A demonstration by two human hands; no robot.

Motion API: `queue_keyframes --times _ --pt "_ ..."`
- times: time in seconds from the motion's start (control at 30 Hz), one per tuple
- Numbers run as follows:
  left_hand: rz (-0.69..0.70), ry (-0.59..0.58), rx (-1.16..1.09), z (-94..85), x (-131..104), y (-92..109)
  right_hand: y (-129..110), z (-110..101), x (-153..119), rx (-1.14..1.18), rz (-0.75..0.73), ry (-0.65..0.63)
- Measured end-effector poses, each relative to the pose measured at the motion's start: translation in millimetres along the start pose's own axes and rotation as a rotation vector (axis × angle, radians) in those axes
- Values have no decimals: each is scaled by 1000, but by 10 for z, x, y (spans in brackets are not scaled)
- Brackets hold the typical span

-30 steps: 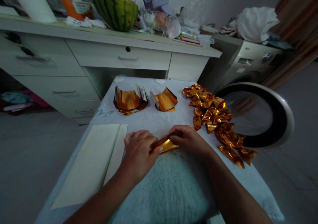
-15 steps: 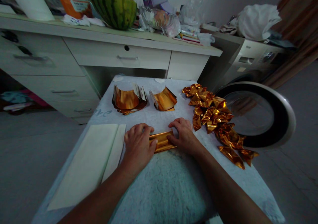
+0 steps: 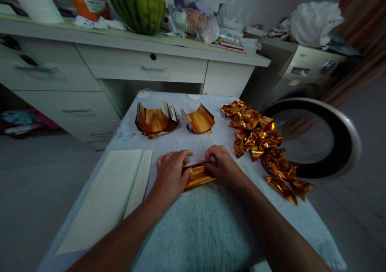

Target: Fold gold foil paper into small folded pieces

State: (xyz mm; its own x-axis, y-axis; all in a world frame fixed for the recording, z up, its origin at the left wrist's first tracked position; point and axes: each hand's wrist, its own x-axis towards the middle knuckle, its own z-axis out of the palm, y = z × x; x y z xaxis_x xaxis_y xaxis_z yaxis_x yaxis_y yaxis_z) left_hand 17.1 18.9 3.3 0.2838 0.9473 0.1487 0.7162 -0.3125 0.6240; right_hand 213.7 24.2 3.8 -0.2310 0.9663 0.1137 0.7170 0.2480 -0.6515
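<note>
A gold foil sheet, folded into a narrow strip, lies on the cloth-covered table between my hands. My left hand grips its left end, thumb on the foil and fingers behind the far edge. At the right end my right hand pinches the far edge between thumb and curled fingers. Beyond them stand two stacks of curved gold foil sheets, a larger one and a smaller one. Crumpled-looking folded gold foil pieces are heaped on the right.
Folded pale paper lies at the table's left. Behind is a white counter bearing a watermelon half and plastic bags. On the right, a washing machine's open round door stands close to the table edge.
The foil strip's far edge has been lifted and curled toward me. My left fingers have drawn closer together, and my right hand has shifted slightly.
</note>
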Motion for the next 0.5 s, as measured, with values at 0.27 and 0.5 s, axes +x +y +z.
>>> queue_keyframes --times 0.27,0.5 --pt "-103 -78 -387 -161 -44 86 -23 -89 -49 670 125 -104" --pt "-144 -76 -507 -200 -73 90 -60 -108 -64 874 190 -150"
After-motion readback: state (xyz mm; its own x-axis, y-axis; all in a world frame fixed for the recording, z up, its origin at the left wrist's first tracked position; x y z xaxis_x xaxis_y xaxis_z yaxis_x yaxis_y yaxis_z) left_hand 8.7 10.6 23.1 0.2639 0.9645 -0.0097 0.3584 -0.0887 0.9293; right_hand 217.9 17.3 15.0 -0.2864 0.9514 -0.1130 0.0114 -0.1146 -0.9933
